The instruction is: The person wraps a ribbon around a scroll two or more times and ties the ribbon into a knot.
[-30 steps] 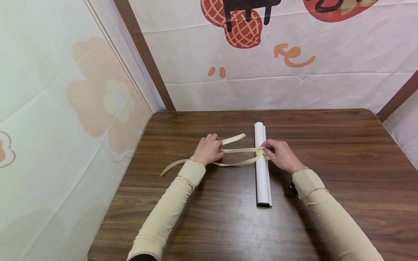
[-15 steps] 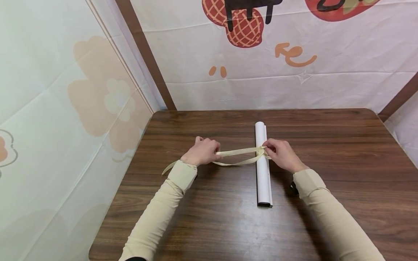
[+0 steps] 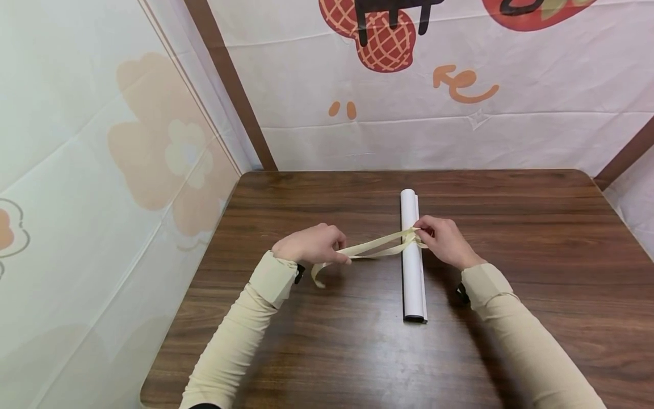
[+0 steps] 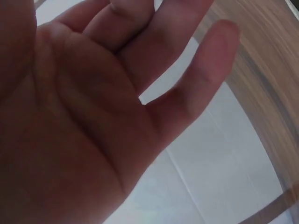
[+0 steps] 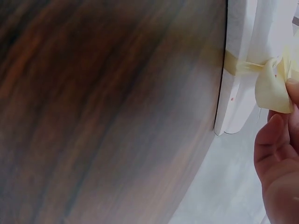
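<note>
A white roll (image 3: 415, 284) with a dark lower end lies lengthwise on the table, and a pale yellow ribbon (image 3: 378, 245) is tied round its middle. At the knot, my right hand (image 3: 445, 241) pinches a small loop of that ribbon between thumb and fingers. The right wrist view shows the ribbon loop (image 5: 273, 91) at the fingertips and the band crossing the roll (image 5: 240, 93). Left of the roll, my left hand (image 3: 314, 243) holds the ribbon's long tails between thumb and fingers, one end dangling below. Its palm and outer fingers (image 4: 215, 56) fill the left wrist view, where the pinch is hidden.
The brown wood-grain table (image 3: 347, 352) has rounded corners. Behind it hangs a white printed cloth (image 3: 398, 142), and another cloth with a flower pattern (image 3: 122, 187) stands along the left side.
My left hand has shifted left and slightly towards me, gathering the ribbon tails; the far-left end has been drawn in beneath it. My right hand stays at the knot.
</note>
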Available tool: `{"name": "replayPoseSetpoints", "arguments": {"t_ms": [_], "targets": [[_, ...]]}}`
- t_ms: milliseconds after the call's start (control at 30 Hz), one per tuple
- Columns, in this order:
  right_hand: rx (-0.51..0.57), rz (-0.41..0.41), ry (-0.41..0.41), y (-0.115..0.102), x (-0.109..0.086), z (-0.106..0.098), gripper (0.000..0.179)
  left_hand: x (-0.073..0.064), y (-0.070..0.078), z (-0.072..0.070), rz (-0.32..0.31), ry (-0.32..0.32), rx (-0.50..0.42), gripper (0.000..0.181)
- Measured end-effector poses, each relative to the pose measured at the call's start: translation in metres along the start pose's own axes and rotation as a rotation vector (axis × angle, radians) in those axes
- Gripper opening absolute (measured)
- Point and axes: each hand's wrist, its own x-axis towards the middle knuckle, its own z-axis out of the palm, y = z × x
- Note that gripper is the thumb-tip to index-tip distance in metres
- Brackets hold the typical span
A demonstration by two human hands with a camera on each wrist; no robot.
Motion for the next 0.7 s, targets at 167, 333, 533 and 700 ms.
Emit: {"name": "replayPoseSetpoints", "arguments": {"t_ms": [167,333,533,700], "targets": [[-0.011,0.005,-0.009,0.002,-0.001,-0.001,0.007,-0.006,0.007,0.000,0.105,-0.073,-0.038,0.030],[-0.013,0.000,-0.005,0.002,-0.001,-0.002,0.007,-0.005,0.015,0.006,0.204,-0.144,-0.104,0.021],[0.002,-0.014,-0.006,0.001,-0.001,-0.002,0.005,-0.002,0.025,0.019,0.285,-0.210,-0.140,0.018],[-0.001,-0.012,-0.002,0.002,-0.001,-0.002,0.005,0.001,0.033,0.033,0.335,-0.315,-0.243,0.016]]}}
